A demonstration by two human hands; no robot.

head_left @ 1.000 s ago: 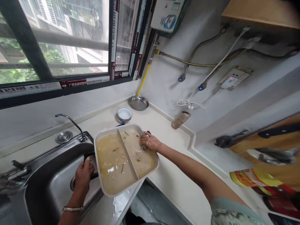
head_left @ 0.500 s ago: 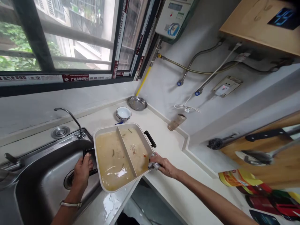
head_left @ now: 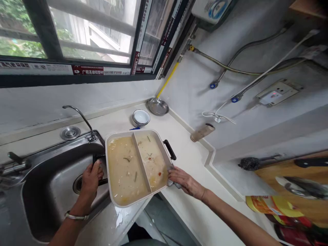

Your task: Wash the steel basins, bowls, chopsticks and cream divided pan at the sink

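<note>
A cream rectangular pan with a divider down its middle straddles the sink's right edge and the counter. Cloudy yellowish water with bits of food fills both compartments. My left hand, wearing a bracelet, is closed around the pan's black left handle over the sink. At the pan's right wall, my right hand presses a crumpled silvery-grey scrubber against the rim; my fingers partly hide it. The other black handle stands free on the right side.
The steel sink with its curved faucet lies on the left. Behind the pan are stacked white bowls and a round steel dish. A brownish cup leans by the wall. Yellow packets lie at right.
The camera view has shifted, so the surroundings sit differently. Food bits have drifted in the water. Both hands keep their holds; my right hand stays near the same rim spot, its fingers stretched flatter.
</note>
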